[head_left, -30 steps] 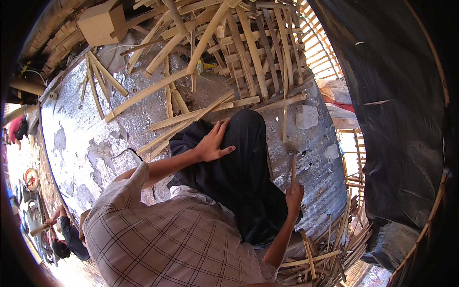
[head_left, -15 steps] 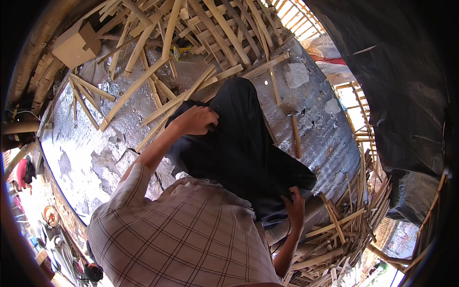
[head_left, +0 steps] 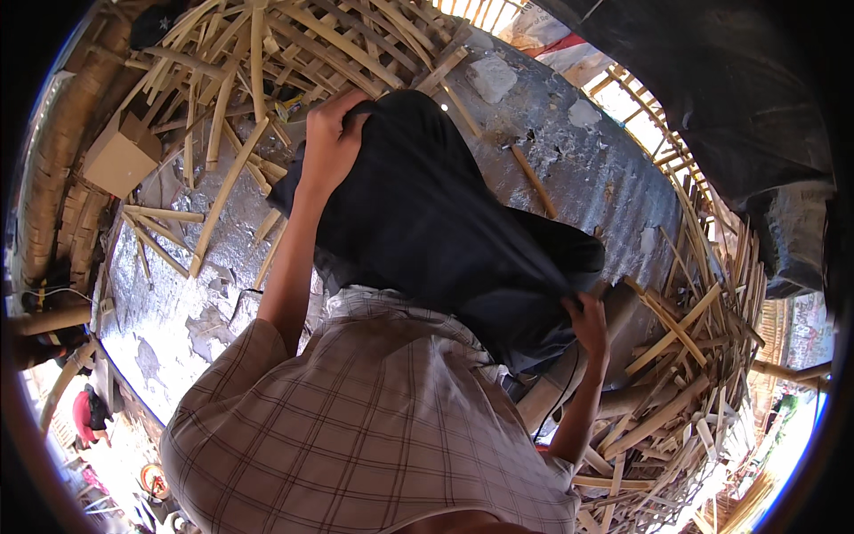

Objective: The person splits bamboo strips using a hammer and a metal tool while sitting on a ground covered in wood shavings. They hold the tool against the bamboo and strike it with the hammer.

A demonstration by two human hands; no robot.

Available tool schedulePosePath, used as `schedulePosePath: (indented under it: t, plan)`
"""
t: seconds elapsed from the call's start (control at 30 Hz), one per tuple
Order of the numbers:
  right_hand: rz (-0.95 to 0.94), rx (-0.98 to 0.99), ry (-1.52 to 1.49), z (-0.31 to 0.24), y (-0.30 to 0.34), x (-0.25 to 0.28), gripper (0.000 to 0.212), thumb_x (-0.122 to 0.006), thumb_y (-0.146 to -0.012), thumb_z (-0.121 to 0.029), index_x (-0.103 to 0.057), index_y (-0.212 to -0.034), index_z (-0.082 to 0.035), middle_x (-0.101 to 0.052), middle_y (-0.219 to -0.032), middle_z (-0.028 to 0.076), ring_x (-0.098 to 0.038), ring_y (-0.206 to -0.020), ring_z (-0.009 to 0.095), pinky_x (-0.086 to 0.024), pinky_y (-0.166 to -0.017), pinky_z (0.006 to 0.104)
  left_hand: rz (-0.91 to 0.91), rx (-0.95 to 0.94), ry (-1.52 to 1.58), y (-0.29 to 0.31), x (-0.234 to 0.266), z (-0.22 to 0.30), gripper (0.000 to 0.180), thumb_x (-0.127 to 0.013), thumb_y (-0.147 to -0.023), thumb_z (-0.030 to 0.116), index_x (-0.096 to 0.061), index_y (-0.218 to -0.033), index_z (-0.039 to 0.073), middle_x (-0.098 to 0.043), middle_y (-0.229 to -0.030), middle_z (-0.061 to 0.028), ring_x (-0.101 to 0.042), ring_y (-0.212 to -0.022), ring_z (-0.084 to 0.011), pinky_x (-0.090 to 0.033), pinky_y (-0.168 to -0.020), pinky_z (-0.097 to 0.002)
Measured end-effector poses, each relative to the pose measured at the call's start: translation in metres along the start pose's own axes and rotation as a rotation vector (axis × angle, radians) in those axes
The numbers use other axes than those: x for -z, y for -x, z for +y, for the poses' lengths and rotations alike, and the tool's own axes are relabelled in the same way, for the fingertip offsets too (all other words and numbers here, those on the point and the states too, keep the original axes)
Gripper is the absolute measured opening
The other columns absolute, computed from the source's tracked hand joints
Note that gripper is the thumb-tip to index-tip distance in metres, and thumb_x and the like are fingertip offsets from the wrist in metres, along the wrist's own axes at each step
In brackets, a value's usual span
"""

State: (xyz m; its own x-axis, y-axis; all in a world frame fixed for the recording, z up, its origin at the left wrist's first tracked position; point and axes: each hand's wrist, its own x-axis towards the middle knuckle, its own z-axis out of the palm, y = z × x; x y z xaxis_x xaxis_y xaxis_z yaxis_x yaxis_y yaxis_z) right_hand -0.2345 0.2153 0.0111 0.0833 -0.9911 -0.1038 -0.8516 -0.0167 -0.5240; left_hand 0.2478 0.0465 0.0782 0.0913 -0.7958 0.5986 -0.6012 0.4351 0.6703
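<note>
A large black cloth lies over my lap and legs, drawn taut between my two hands. At its upper left corner, my left hand is closed round the cloth's edge and lifts it, with a fold showing at the fingers. My right hand pinches the cloth's other edge at the lower right, pulling a creased ridge across it. Most of both legs is hidden under the fabric. Just beyond the cloth, a hammer-like tool with a wooden handle rests on the grey floor sheet.
Split bamboo strips and a woven bamboo lattice lie ahead and to the left. A cardboard box stands at the far left. More bamboo offcuts are heaped at my right, near a thick bamboo pole.
My left hand has risen forward, lifting the cloth's edge. My right hand has moved slightly up and right, and the cloth is now stretched wider. The view has also shifted.
</note>
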Motion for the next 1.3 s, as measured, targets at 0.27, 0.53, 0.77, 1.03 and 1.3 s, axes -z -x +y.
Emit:
schedulePosePath:
  t: [0.27, 0.53, 0.77, 1.03, 1.3]
  plan:
    - [0.669, -0.096, 0.184, 0.078, -0.053, 0.033, 0.019, -0.060, -0.098, -0.018, -0.067, -0.098, 0.000, -0.067, -0.085, 0.024, -0.066, -0.084, 0.044, -0.049, -0.071, 0.0475, -0.445, -0.237, -0.053, -0.105, -0.073, 0.003, 0.019, -0.073, -0.091, 0.021, -0.072, -0.093, 0.002, -0.068, -0.082, -0.0153, -0.066, -0.073, -0.0295, -0.049, -0.068, -0.0367]
    - [0.906, -0.036, 0.124, 0.090, -0.111, 0.071, 0.021, -0.055, -0.100, -0.018, -0.067, -0.094, -0.002, -0.069, -0.084, 0.021, -0.067, -0.082, 0.043, -0.050, -0.069, 0.0491, -0.311, -0.218, -0.323, -0.149, -0.089, -0.066, 0.041, -0.064, -0.097, 0.042, -0.072, -0.093, 0.002, -0.065, -0.069, -0.0125, -0.065, -0.066, -0.0215, -0.048, -0.063, -0.0356]
    - [0.371, 0.352, 0.039, -0.011, -0.078, 0.010, 0.018, -0.064, -0.095, -0.020, -0.062, -0.098, -0.002, -0.066, -0.094, 0.018, -0.064, -0.088, 0.040, -0.050, -0.075, 0.0467, -0.517, -0.076, -0.191, -0.141, -0.053, -0.014, 0.039, -0.066, -0.095, 0.043, -0.075, -0.102, 0.006, -0.072, -0.087, -0.0106, -0.068, -0.078, -0.0221, -0.052, -0.071, -0.0350]
    - [0.280, 0.303, 0.354, -0.008, -0.105, -0.065, 0.023, -0.068, -0.090, -0.025, -0.066, -0.106, -0.008, -0.066, -0.099, 0.010, -0.064, -0.101, 0.030, -0.051, -0.084, 0.0431, -1.527, -0.150, -0.428, -0.042, -0.137, -0.027, 0.055, -0.055, -0.096, 0.055, -0.071, -0.119, 0.007, -0.070, -0.120, -0.0137, -0.065, -0.112, -0.0325, -0.050, -0.097, -0.0431]
    - [0.003, 0.176, 0.117, -0.019, -0.114, -0.052, 0.023, -0.069, -0.092, -0.024, -0.067, -0.093, -0.001, -0.069, -0.087, 0.017, -0.067, -0.089, 0.038, -0.051, -0.076, 0.0469, -1.788, -0.249, -0.585, -0.024, -0.192, -0.079, 0.058, -0.050, -0.098, 0.056, -0.070, -0.120, 0.006, -0.068, -0.122, -0.0166, -0.063, -0.112, -0.0390, -0.048, -0.098, -0.0462]
